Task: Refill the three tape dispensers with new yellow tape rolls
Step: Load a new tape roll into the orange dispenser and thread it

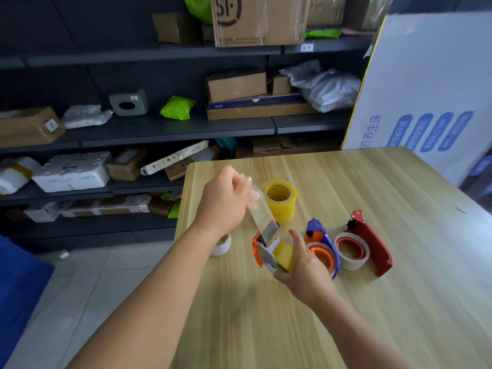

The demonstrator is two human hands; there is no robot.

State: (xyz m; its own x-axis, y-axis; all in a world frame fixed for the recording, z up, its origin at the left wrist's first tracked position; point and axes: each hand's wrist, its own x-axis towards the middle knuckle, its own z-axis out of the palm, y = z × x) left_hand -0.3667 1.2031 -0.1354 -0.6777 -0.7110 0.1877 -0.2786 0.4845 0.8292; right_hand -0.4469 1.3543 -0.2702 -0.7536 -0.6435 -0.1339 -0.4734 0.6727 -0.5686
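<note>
Right hand (303, 272), nearest: fingers curled round the orange dispenser (262, 251), gripping it just above the wooden table (372, 302). A yellow roll (285, 255) already sits in its frame.

Empty white core (222, 245) lies on the table at left, partly hidden behind the left forearm.

Right of the held unit: blue dispenser (323, 243) and red dispenser (370, 243), both lying on the table with near-spent white cores on their hubs. Judged not yet refilled.

Left hand (226, 198), farther: fingertips pinch the free end of the tape strip (259, 211), drawn taut up and away from the orange dispenser's blade end.

Farthest: stack of spare yellow rolls (279, 199) standing behind the strip.

Step in hand (judgement): threading the first refill. Next: lay the strip over the cutter, cut it, then set the unit down.
</note>
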